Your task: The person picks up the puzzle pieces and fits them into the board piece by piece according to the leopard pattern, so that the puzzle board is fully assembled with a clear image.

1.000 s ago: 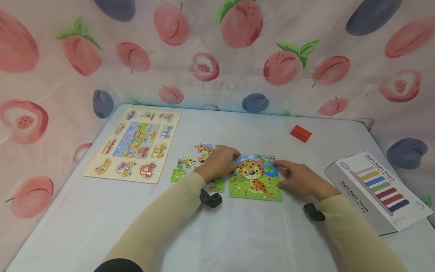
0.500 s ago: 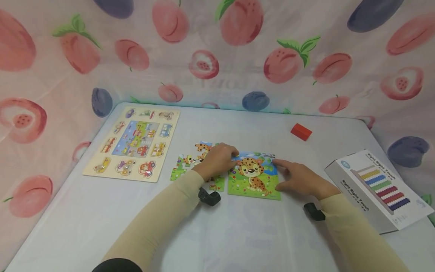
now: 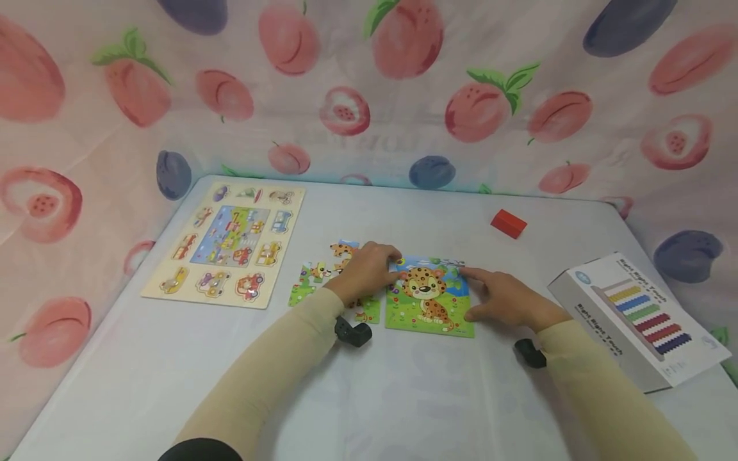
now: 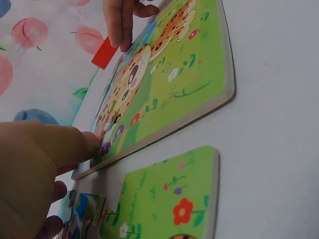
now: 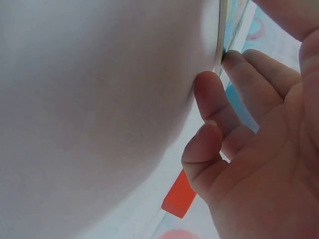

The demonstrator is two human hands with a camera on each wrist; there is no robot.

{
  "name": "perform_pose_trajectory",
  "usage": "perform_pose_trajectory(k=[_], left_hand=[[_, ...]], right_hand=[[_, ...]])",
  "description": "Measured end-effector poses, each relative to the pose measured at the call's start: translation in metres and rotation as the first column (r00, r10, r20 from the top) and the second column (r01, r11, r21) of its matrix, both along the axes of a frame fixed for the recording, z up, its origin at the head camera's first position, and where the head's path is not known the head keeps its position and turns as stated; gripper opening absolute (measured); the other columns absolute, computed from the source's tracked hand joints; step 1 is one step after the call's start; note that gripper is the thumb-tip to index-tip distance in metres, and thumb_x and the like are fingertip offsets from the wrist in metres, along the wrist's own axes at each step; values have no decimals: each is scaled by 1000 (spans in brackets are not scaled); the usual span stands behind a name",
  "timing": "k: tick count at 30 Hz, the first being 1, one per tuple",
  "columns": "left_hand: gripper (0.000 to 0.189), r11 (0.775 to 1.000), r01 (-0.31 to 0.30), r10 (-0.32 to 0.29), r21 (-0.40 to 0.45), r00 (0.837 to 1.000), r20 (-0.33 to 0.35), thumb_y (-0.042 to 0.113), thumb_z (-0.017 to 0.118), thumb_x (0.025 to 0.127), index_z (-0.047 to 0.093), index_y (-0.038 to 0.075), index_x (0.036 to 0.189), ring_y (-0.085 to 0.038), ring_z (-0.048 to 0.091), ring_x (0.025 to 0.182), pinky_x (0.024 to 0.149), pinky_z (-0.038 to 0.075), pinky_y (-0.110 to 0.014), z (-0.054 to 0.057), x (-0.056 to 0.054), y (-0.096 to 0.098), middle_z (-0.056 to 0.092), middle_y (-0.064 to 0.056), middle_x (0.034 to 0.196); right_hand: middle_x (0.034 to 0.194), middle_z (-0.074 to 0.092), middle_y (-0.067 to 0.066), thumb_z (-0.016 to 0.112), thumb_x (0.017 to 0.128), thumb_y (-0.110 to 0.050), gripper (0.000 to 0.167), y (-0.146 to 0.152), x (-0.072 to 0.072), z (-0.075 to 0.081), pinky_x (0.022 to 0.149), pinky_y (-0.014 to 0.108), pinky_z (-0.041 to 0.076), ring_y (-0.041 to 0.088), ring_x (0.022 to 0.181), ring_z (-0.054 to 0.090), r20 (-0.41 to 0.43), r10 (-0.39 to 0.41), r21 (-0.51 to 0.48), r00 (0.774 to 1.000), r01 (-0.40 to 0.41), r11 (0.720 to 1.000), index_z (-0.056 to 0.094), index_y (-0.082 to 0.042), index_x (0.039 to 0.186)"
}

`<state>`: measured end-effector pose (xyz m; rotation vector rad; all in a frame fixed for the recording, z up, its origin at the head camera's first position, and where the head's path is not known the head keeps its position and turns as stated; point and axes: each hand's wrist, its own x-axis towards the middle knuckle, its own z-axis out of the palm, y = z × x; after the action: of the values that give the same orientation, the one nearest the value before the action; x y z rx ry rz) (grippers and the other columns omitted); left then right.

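Note:
A square leopard picture board (image 3: 429,304) lies flat on the white table between the two hands. At its left side is the left hand (image 3: 371,272), its thumb tip on the board's edge in the left wrist view. Below that thumb, the other fingers hang over puzzle pieces (image 4: 159,194). Along the board's right side, the right hand (image 3: 510,298) touches the edge with extended fingertips, the thumb lower down. Leopard puzzle pieces (image 3: 302,294) sit just left of the board, partly covered by the left hand and forearm.
A wooden vehicle puzzle board (image 3: 280,275) lies at the left. Toward the back right is a red block (image 3: 508,223). The white box (image 3: 640,320) with coloured toothed strips printed on it stands by the right forearm. A fruit-print cloth (image 3: 403,121) rises behind the table.
The leopard board and both hands have shifted slightly left, closing a little of the gap to the puzzle pieces. The fingers keep the same places at its edges.

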<state>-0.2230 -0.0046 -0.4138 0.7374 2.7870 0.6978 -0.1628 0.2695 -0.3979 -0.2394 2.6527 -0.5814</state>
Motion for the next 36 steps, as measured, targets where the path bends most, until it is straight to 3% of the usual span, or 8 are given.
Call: perform_pose_trajectory(k=[8,12,20,29,36], left_hand=[[37,993,118,-118,17,993,20,13,64,95,66,15,132,-24,49,129,105,41,-42,-3,-1,5,65,-1,130],[37,987,155,-155,38,988,-10,17,62,95,67,14,131,-24,49,128,102,42,-45,-1,0,8,65,-1,129],[38,988,153,-153,2,988,-10,25,64,97,65,16,134,-25,48,129,105,38,-50,1,2,10,63,-3,132],[44,984,174,-176,45,984,38,15,63,91,63,12,136,-24,50,128,95,45,-38,2,0,7,63,-3,132],[42,983,177,-179,43,983,41,18,64,93,63,11,134,-23,51,127,101,44,-38,1,-3,7,63,-3,132]], right_hand=[[152,37,27,85,79,-33,92,-1,-1,-2,106,67,30,51,139,30,13,1,-10,1000,-1,1000,37,-11,155],[153,37,27,85,80,-31,92,-1,-1,-2,107,67,29,50,139,30,10,9,-10,1000,-9,1000,37,-11,155],[154,35,27,85,80,-30,93,0,-4,-3,107,66,29,51,140,29,11,3,-17,1000,-2,1000,36,-12,156],[152,37,28,85,80,-32,92,1,-2,1,106,67,30,51,138,31,2,9,-24,1000,-9,1000,36,-11,155],[143,45,31,85,80,-29,91,-2,-2,4,104,65,35,49,131,40,-11,24,-30,1000,-25,999,37,-7,154]])
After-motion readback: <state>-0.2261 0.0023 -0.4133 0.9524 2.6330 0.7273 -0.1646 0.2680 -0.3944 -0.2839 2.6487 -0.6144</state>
